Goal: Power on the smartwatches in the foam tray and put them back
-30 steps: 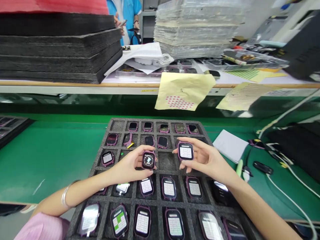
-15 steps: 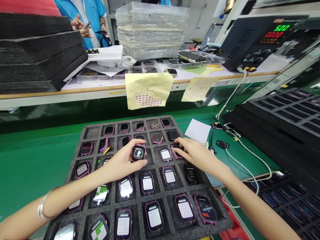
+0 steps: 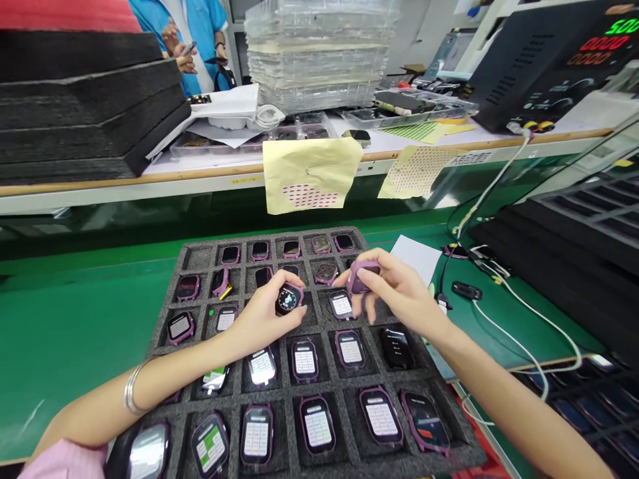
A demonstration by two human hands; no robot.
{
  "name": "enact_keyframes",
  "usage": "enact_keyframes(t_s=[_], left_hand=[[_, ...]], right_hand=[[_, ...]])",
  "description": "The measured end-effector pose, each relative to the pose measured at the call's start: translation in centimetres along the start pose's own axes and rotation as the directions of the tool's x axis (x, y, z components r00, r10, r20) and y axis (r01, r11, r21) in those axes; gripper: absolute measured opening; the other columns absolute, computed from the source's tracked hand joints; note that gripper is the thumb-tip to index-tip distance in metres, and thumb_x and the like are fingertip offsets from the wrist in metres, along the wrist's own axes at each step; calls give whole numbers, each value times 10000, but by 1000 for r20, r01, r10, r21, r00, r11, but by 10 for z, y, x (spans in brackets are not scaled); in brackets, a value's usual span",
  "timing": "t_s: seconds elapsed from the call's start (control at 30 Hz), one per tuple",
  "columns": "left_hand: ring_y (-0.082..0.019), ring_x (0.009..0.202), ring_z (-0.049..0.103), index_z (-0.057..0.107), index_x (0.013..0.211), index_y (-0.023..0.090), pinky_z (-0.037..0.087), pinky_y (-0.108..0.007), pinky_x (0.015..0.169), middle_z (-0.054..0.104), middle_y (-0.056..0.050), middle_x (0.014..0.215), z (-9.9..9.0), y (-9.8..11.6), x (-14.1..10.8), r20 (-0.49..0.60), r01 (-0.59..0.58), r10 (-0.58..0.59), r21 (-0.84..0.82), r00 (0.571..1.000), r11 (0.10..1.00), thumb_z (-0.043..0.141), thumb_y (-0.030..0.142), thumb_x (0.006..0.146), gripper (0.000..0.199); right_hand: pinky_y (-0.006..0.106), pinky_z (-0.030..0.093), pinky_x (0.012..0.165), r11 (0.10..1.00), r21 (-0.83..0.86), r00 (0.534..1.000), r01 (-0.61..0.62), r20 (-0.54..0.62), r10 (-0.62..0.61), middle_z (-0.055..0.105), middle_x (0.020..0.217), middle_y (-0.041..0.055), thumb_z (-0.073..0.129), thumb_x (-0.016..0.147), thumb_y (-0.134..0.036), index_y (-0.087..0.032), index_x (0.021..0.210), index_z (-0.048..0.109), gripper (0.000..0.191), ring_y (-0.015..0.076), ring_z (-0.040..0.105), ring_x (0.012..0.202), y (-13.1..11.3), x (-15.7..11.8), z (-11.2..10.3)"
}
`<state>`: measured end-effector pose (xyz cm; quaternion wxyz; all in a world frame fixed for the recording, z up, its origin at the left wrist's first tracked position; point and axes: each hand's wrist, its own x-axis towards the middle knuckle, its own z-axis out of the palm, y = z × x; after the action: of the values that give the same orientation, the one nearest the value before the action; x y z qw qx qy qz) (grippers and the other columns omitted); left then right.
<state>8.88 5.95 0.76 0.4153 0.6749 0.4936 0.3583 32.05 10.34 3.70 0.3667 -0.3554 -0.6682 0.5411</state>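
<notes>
Between thumb and fingers of my left hand (image 3: 267,309) is a purple-framed smartwatch (image 3: 289,299) with a lit round dial on its screen. My right hand (image 3: 394,286) pinches a second purple watch (image 3: 363,276), tilted and raised above the tray, its screen dark. Below both hands lies a grey foam tray (image 3: 200,256), its compartments holding many watches. Several show white list screens, such as the watch (image 3: 341,304) just beneath my right hand. Others are dark, and one stands tilted with a yellow tab (image 3: 226,293) beside it.
A shelf across the back carries stacked clear plastic trays (image 3: 319,60), black foam blocks (image 3: 74,100) and a power supply (image 3: 544,73). White cables (image 3: 504,339) trail over the green bench at right, near more black trays (image 3: 559,233). A person in blue (image 3: 200,40) stands behind.
My right hand has lifted a purple watch out of its compartment at the tray's right side. My left hand still holds its lit watch. The whole view has shifted slightly.
</notes>
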Motion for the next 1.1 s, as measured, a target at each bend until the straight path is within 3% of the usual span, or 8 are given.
enact_keyframes(t_s=[0.1, 0.17, 0.27, 0.47, 0.63, 0.93, 1.1], left_hand=[[-173, 900, 549, 518, 985, 203, 413, -281, 835, 575, -7, 928, -2, 4, -3, -21, -26, 26, 1, 999, 1000, 581, 153, 771, 229], [-173, 904, 548, 523, 968, 202, 415, -283, 839, 569, -8, 930, -3, 3, -5, -45, -12, 11, -14, 999, 1000, 586, 150, 767, 217], [-167, 855, 549, 521, 952, 201, 439, -284, 783, 546, -8, 931, -5, -2, -5, -52, 32, -36, -71, 998, 997, 591, 170, 778, 190], [-127, 703, 515, 521, 968, 200, 432, -250, 636, 514, 4, 892, -5, -2, -3, 13, 83, -82, -175, 997, 981, 598, 191, 795, 190], [-123, 699, 510, 505, 966, 208, 419, -247, 652, 504, 17, 853, -4, 1, -4, 34, 84, -79, -161, 996, 983, 574, 157, 799, 187], [-137, 764, 495, 478, 888, 201, 382, -251, 722, 519, 27, 805, -9, 6, 0, 57, 22, -19, -53, 998, 998, 518, 69, 725, 214], [-134, 772, 476, 455, 904, 204, 373, -255, 733, 503, 28, 816, -10, 6, -1, 62, 12, -11, -25, 998, 1000, 502, 83, 744, 206]], right_hand=[[169, 367, 318, 966, 245, 994, -79, 93, 58, 715, 920, 88, 595, 907, -368, -177, 1147, 538, 312, 74, 523, 398, -5, 16, 12], [172, 411, 359, 907, 402, 983, -124, 176, 56, 703, 1015, 112, 621, 880, -365, -183, 1263, 508, 439, 82, 557, 466, -1, 22, 15], [193, 486, 440, 839, 520, 974, -163, 219, 54, 698, 1020, 93, 672, 843, -310, -208, 1283, 524, 475, 96, 597, 529, 11, 24, 14], [212, 513, 436, 811, 537, 965, -231, 234, 120, 702, 940, 69, 714, 804, -277, -198, 1215, 595, 435, 96, 592, 479, 29, 14, 12], [205, 489, 409, 750, 582, 925, -314, 366, 103, 693, 929, 84, 666, 828, -275, -169, 1229, 579, 423, 102, 597, 459, 29, 15, 13], [211, 516, 407, 756, 558, 920, -342, 361, 151, 706, 931, 89, 704, 807, -211, -180, 1202, 616, 405, 113, 614, 466, 31, 14, 13], [219, 537, 427, 774, 551, 924, -312, 365, 113, 703, 955, 94, 690, 827, -206, -189, 1224, 620, 404, 128, 642, 489, 33, 14, 14]])
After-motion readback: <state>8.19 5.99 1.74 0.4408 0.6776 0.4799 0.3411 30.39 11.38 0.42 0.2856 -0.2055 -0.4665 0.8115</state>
